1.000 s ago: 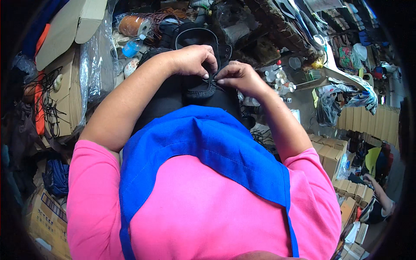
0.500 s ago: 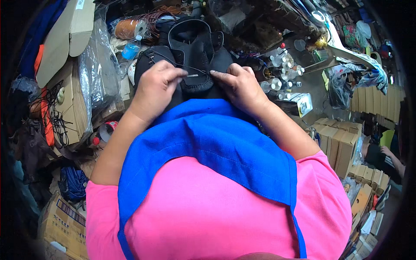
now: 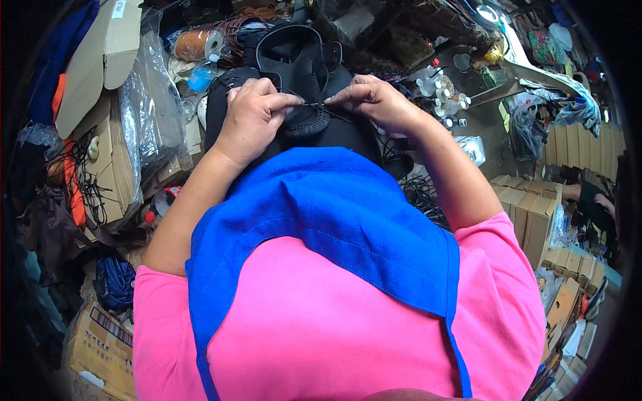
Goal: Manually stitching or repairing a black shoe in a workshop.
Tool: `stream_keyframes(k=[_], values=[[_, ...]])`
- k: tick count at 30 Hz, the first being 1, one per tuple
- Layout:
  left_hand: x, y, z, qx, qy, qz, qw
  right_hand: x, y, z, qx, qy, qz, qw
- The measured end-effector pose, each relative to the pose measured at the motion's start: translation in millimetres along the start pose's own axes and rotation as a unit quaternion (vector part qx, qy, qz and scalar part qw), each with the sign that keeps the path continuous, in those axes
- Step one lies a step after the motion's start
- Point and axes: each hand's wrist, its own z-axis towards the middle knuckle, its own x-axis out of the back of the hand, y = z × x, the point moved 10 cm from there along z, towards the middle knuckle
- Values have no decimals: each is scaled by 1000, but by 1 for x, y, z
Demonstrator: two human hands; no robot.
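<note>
A black shoe (image 3: 306,127) with a gathered, stitched toe rests on my lap, its toe toward me and its opening at the far end. Across its front my left hand (image 3: 257,117) is closed, thumb and forefinger pinching one end of a thin needle (image 3: 311,104). My right hand (image 3: 378,100) is closed too, its fingertips pinched at the other end, where a dark thread runs. What exactly sits between the right fingertips is too small to tell. A blue apron (image 3: 321,194) lies below the shoe.
Flattened cardboard (image 3: 110,60) and plastic wrap stand at the left, near an orange thread spool (image 3: 197,45) and a blue-labelled bottle (image 3: 202,73). Several clear bottles (image 3: 441,93) lie at the right. Stacked cartons (image 3: 528,207) are farther right, with a co-worker's arm (image 3: 604,202) beyond.
My hands have come closer together over the shoe's toe, the left moving right. The needle now spans the gap between the fingertips. The shoe's toe has tilted slightly.
</note>
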Motion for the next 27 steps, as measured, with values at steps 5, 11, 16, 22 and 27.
stream_keyframes(k=[5, 11, 16, 22, 27], values=[[-4, -1, 0, -2, -12, 30, 999, 0, 0, 12, 4, -37, 6, 999], [-6, -4, 0, 8, -22, 27, 999, 1, -5, 13, 21, -51, 21, 998], [-7, -2, 1, 2, -18, 35, 999, 0, -5, 13, 16, -58, 26, 998], [-7, -2, 0, 2, -20, 40, 999, 0, -6, 12, 15, -62, 37, 997], [-12, -1, 2, 9, -36, 48, 998, -2, -1, 12, 7, -63, 52, 997]])
